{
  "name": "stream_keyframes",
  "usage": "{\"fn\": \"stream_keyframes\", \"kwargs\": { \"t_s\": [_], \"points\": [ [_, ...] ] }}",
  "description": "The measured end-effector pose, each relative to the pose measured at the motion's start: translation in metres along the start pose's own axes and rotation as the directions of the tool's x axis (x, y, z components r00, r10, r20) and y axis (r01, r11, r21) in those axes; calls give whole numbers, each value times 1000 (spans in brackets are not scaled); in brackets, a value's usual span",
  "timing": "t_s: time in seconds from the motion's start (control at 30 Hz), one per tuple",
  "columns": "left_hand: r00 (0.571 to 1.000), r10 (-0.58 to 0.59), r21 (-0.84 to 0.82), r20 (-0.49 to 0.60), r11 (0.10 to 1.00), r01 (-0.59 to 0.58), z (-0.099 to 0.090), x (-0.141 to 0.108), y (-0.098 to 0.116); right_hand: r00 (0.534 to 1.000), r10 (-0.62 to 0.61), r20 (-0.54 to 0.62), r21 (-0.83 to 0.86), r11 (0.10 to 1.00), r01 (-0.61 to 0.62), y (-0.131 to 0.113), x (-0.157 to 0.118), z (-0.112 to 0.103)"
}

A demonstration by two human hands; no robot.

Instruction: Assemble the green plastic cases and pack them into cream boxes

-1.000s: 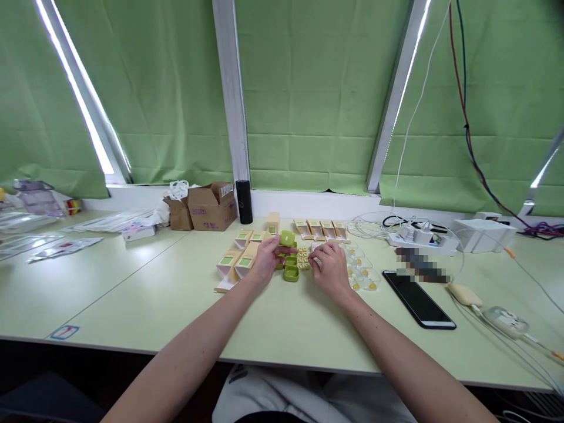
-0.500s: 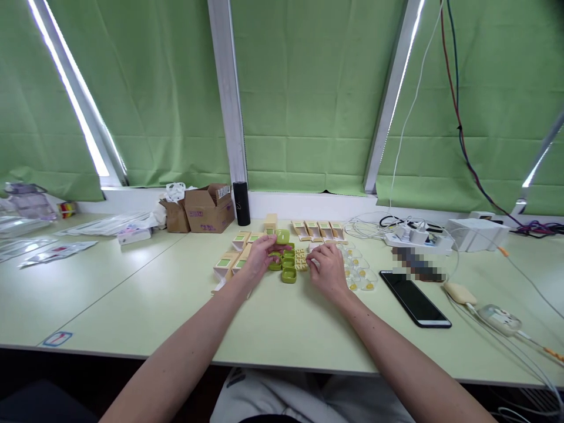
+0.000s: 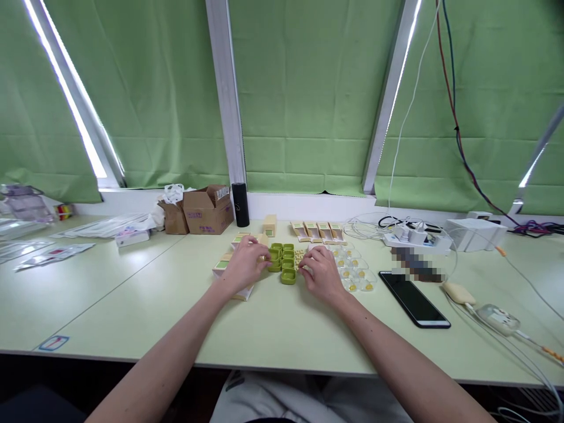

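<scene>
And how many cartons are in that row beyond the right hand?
4, side by side: the leftmost carton, second carton, third carton and rightmost carton. None there looks hidden.

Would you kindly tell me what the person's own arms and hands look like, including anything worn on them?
The left arm and right arm are bare, with no sleeves, watch or cables visible. The left grip and right grip are five-fingered human hands without gloves; any rings would be too small to tell.

Small square green containers (image 3: 288,277) sit between left hand (image 3: 245,262) and right hand (image 3: 323,271); clear plastic cups (image 3: 352,286) lie right of the latter, a brown cardboard box (image 3: 206,216) behind-left of the former.
</scene>
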State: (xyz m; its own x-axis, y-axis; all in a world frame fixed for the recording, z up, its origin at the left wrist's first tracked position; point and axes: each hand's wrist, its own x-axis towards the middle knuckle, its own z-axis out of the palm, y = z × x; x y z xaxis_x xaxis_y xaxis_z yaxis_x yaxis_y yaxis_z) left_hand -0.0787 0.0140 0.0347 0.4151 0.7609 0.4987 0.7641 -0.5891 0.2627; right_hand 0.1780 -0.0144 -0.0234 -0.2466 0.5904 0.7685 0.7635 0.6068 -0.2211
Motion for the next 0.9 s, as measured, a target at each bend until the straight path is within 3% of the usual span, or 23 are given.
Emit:
{"fn": "stream_keyframes", "kwargs": {
  "t_s": [0.1,0.37,0.53,0.9],
  "points": [
    [999,32,66,-17,997,-31,3,-9,-2,996,-46,77,-25,999,48,-6,0,-2],
    [985,45,56,167,997,-55,9,-13,2,964,-17,264,-106,993,46,-15,1,-4],
    [984,25,24,176,999,-29,10,-15,6,955,7,295,-123,992,31,-16,1,-2],
    [978,8,117,210,993,-33,17,-18,9,955,14,298,-133,991,27,-17,2,0]
  ]
}}
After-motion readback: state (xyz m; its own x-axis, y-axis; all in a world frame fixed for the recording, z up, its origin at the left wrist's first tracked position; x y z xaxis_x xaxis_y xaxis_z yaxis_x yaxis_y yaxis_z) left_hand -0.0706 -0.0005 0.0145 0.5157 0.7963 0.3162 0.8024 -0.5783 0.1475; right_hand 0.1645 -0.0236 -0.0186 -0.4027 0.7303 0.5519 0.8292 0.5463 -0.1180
